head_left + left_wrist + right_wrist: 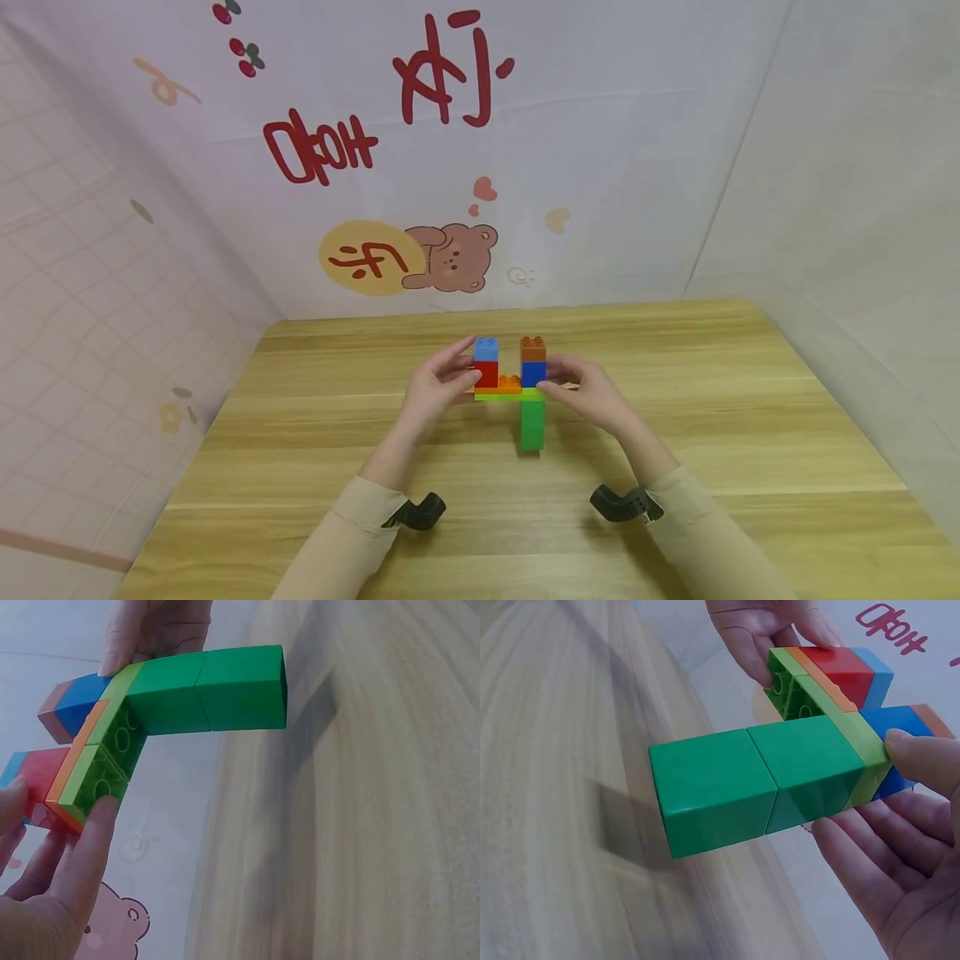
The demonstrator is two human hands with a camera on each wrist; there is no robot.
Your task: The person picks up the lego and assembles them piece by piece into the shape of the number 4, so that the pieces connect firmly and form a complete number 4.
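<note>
Both hands hold one toy-brick assembly above the table. Two stacked green bricks (757,784) form its single leg, under the right end of a lime layer (112,742). On top lies an orange piece (510,384). The left tower is a red brick (486,373) capped in light blue (486,348); the right one is a blue brick (533,373) capped in brown (533,348). My left hand (440,379) grips the left end, thumb at the red brick, a fingertip under the lime layer. My right hand (588,390) pinches the right end around the blue brick and lime layer.
A wood-grain table (720,383) lies below, with the bricks' shadow on it. Behind stands a white printed cloth (615,150) with a bear drawing and red lettering. Cloth also hangs at both sides. Each wrist wears a black mount (422,512).
</note>
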